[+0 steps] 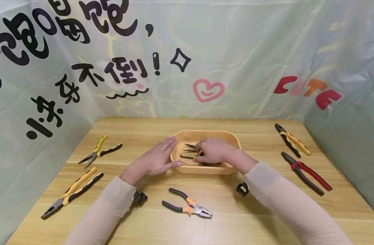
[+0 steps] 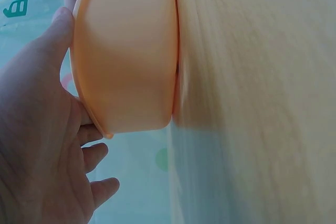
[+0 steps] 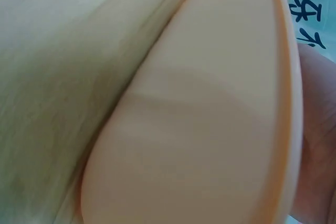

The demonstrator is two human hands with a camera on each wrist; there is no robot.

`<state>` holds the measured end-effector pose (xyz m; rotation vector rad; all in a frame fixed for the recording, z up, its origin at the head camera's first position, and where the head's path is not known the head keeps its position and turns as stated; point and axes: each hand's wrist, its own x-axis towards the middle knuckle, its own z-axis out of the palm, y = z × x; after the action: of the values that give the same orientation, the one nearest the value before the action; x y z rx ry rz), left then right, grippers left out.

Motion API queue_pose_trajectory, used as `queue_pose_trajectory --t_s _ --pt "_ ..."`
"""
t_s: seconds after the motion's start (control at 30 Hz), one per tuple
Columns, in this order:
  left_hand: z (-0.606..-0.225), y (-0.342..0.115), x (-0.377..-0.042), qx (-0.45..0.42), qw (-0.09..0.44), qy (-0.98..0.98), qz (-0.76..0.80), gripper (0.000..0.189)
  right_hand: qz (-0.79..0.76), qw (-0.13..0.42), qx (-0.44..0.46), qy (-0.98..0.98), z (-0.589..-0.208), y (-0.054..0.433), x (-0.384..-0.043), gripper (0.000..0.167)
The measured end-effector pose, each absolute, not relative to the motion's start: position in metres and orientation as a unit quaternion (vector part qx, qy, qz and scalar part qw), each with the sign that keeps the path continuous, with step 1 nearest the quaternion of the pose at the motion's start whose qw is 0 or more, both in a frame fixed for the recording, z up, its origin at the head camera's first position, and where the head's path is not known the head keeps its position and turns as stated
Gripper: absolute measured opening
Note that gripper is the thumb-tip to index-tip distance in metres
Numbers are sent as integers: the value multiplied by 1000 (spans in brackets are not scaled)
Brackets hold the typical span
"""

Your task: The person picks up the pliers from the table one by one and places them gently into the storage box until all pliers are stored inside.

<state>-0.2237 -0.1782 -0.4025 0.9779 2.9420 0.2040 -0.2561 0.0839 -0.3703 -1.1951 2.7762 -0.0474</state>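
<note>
Orange bin (image 1: 205, 170) mid-counter, upright; counter (image 1: 138, 136) is light wood grain. Left hand (image 1: 156, 156) at the bin's left end: fingers nearly straight and spread, touching the rim, thumb by the near rim. Left wrist view: bin's outer wall, thumb and fingers along its edge, lower fingertips past it.

Right hand (image 1: 217, 149) reaches down inside the bin, palm down, fingers bent over the nose pliers (image 1: 190, 150). Tips partly hidden; cannot tell if they grip. Nose pliers are inside the bin, jaws pointing left and apart, rest covered by the hand. A dark handle (image 1: 187, 157) lies just below them, partly under the hand. Right wrist view: mostly outer bin wall, part of the hand beyond the rim.

Other pliers, all on the counter: orange-black pair (image 1: 191, 202) in front of the bin, handles spread, head to the lower right. Left side: yellow pair (image 1: 96, 153), handles wide; longer yellow-black pair (image 1: 65, 200) nearer, head toward lower left. Right side: amber pair (image 1: 285, 132) at the back, red pair (image 1: 295, 166) nearer, both heads toward upper left.

Light sleeves (image 1: 96, 217) on both arms. Printed sheet (image 1: 242, 44) behind.
</note>
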Motion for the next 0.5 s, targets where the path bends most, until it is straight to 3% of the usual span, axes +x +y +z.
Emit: queue_pose_trajectory --t_s 0.17,0.5 --pt "-403 -179 -224 317 19 946 65 99 -19 63 -384 921 -363 90 -253 50" --pt "-402 -179 -224 320 16 945 62 100 -39 43 -383 922 -359 103 -251 45"
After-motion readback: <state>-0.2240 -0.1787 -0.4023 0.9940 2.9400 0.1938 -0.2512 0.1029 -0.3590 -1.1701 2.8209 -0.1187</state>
